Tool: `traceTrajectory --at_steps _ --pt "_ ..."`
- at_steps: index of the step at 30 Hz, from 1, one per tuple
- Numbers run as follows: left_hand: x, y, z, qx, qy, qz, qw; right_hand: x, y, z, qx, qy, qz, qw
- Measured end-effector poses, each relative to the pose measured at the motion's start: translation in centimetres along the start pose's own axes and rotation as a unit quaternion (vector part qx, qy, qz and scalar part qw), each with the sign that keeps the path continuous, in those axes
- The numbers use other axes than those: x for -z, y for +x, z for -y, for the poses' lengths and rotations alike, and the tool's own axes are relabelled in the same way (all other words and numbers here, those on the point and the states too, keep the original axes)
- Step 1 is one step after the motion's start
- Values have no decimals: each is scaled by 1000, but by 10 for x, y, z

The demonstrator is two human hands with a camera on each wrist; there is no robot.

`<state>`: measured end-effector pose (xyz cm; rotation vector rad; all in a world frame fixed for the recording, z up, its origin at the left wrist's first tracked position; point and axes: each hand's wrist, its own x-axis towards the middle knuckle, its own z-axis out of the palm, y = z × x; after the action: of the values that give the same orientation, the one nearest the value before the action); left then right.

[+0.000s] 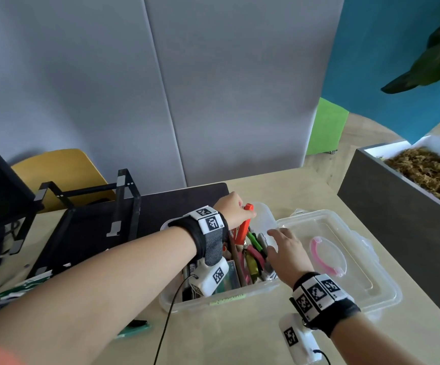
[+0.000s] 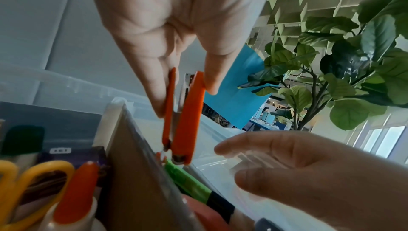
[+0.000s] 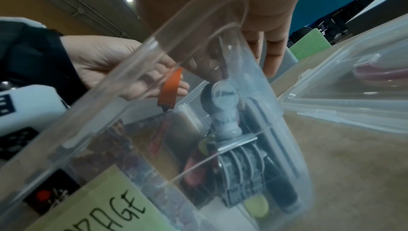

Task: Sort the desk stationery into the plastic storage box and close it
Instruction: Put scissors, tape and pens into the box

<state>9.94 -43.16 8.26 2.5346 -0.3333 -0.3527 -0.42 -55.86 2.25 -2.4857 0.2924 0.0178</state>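
Note:
The clear plastic storage box (image 1: 215,302) stands on the desk, packed with stationery. My left hand (image 1: 247,213) pinches an orange stapler (image 1: 244,225) between thumb and fingers and holds it upright over the box's far end. In the left wrist view the stapler (image 2: 186,118) points down beside a green marker (image 2: 187,180), with yellow scissors (image 2: 33,182) and an orange-capped glue bottle (image 2: 77,193) nearby. My right hand (image 1: 276,243) hovers open over the box's right side, holding nothing. The box's lid (image 1: 366,275), with a pink handle (image 1: 324,256), lies flat to the right.
A teal pen (image 1: 134,329) lies on the desk in front of the box, with papers (image 1: 16,288) at the left. A black monitor stand (image 1: 124,204) is behind the box. A dark planter (image 1: 397,206) borders the desk's right side. A date stamp (image 3: 227,105) stands inside the box.

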Motion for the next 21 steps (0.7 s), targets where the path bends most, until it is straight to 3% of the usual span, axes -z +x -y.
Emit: traceTrajectory --at_steps 5,10,21 --pt "-5 4 0 -15 120 7 993 0 -1 0 1 11 -5 1000" --pt "-13 5 3 -44 277 48 959 -1 -1 -1 5 13 -8 1000" --pt "-15 17 -1 -9 294 89 952 -1 0 -1 3 15 -6 1000"
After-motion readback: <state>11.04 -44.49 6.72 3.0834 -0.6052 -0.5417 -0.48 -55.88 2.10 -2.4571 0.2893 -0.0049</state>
